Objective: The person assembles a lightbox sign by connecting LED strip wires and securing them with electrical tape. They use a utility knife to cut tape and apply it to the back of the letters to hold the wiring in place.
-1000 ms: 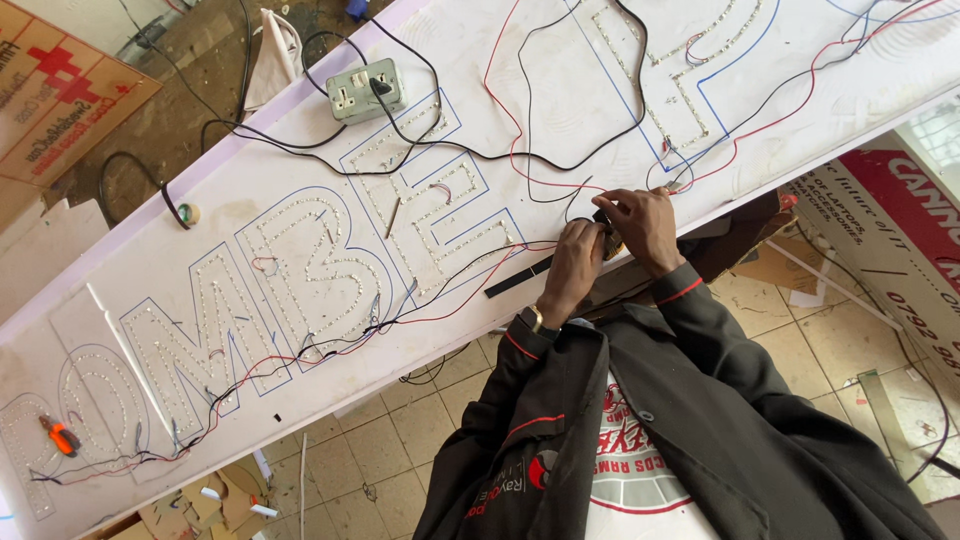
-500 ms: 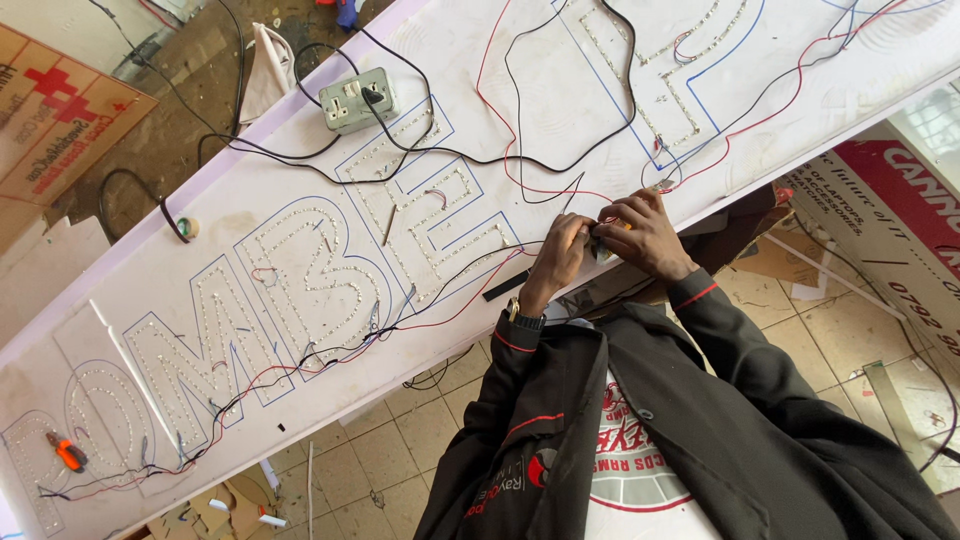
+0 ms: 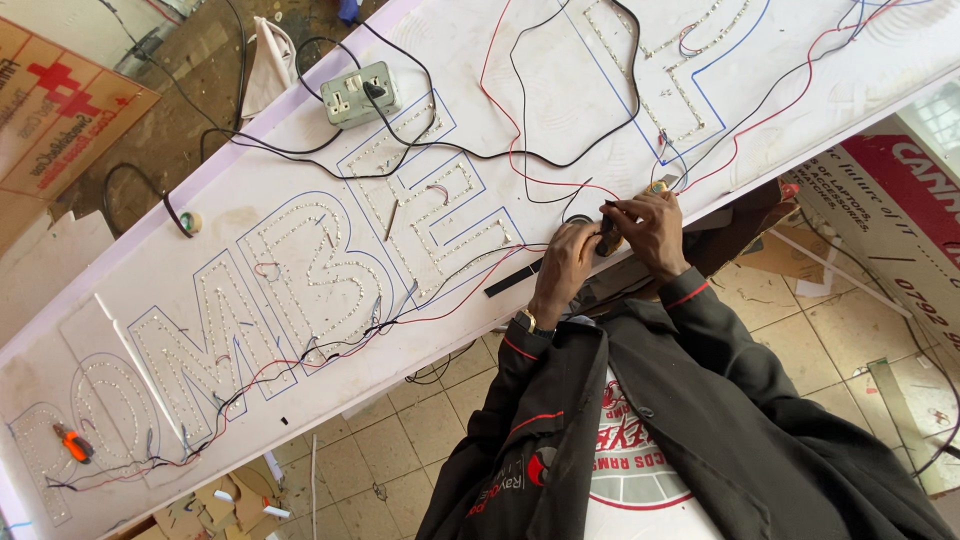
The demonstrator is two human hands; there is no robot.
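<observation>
Hands meet at the white sign board (image 3: 300, 330) edge (wrists bent), left hand (image 3: 566, 262) and right hand (image 3: 652, 228) each in closed grip on a small tool (image 3: 610, 238).

Sign workshop; wired letter board (image 3: 300, 290)

A grey socket box (image 3: 362, 94) sits on the white sign board (image 3: 250, 200); an orange tool, perhaps a cutter (image 3: 73, 443), lies far off.
</observation>
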